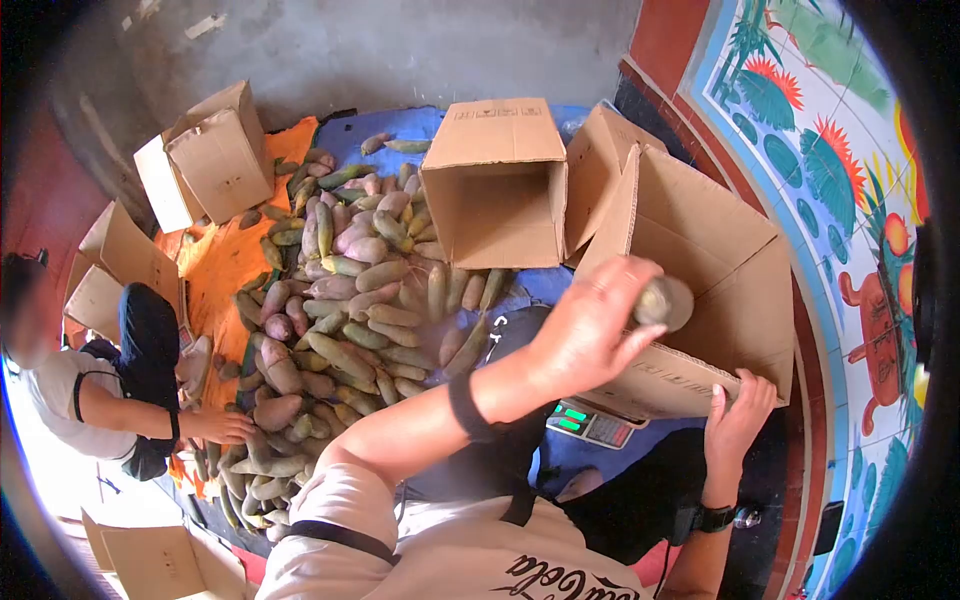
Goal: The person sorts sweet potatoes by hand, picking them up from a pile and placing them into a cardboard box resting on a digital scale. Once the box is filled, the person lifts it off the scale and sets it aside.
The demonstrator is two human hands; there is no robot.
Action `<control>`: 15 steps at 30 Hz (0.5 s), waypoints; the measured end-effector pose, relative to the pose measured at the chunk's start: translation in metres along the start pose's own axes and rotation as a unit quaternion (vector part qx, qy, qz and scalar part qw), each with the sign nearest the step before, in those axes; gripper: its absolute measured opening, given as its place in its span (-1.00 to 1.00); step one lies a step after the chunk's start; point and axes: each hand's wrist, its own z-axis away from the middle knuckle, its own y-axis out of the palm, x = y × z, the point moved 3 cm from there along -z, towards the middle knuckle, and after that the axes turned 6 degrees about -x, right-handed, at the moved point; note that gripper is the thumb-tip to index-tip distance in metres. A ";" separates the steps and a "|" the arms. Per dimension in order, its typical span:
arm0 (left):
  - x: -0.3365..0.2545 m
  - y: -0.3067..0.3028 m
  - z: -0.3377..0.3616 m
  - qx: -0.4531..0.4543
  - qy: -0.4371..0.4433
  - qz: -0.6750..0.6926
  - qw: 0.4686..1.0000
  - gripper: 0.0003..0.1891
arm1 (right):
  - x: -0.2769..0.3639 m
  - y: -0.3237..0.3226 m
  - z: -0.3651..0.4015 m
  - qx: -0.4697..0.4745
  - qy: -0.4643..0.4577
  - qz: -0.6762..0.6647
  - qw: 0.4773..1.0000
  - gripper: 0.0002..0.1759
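My left hand [600, 315] is closed round a plump greenish vegetable [664, 304], slightly blurred, over the opening of a large cardboard box [700, 215]. Only its rounded end shows past the fingers. My right hand [738, 415] grips the near rim of this box, fingers over the edge. The box leans open towards me above a digital scale [590, 425] with green lit figures. Left of the box lies a big heap of long, thick vegetables [350, 290], some green, some pinkish brown. What lies deep inside the box is hidden.
Another open box [500, 185] lies on its side beyond the heap, with a box [605, 170] beside it. More boxes [220, 150] stand at the far left. A co-worker [80, 390] sits at left, a hand [222, 426] on the heap. A painted tile wall [800, 200] curves at right.
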 end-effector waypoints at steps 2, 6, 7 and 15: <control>0.007 0.020 0.004 0.012 0.044 -0.029 0.999 -0.52 | 0.000 0.000 0.001 0.000 0.000 0.004 1.000 -0.59; 0.024 0.033 0.011 0.052 0.032 -0.090 0.994 -0.61 | 0.001 -0.001 0.001 0.007 0.005 0.008 1.000 -0.59; 0.027 0.034 0.014 0.052 0.031 -0.090 0.994 -0.61 | 0.001 -0.001 0.000 0.009 0.004 0.008 1.000 -0.59; 0.026 -0.014 0.041 -0.026 0.055 -0.125 0.990 -0.67 | -0.001 0.002 0.001 -0.006 -0.010 0.016 1.000 -0.60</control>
